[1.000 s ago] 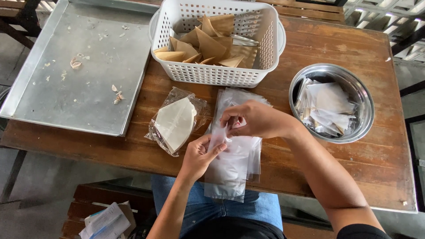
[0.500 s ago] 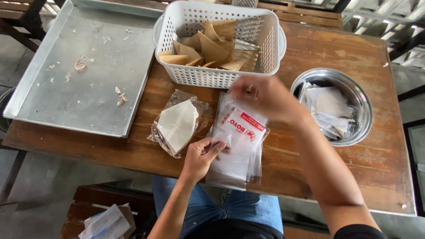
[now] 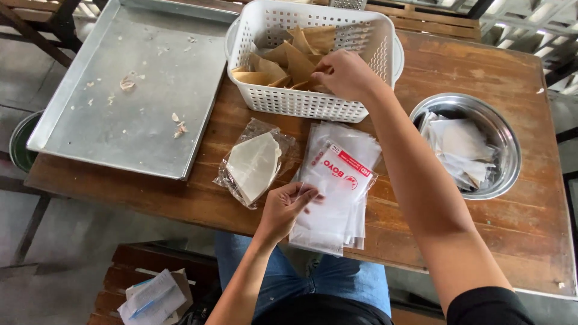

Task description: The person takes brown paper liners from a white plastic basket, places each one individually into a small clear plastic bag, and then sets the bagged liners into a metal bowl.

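My left hand (image 3: pixel 288 207) pins the bags (image 3: pixel 337 192) flat so they stay put; right hand (image 3: pixel 343 73) digs in the basket (image 3: pixel 313 105), fingers probably pinching a wedge (image 3: pixel 299 61).

One head-worn camera is looking steeply down onto the table (image 3: pixel 481 241) from close above — both forearms are entering from the bottom edge, the far table edge is lying beyond the right hand (image 3: pixel 343 75).
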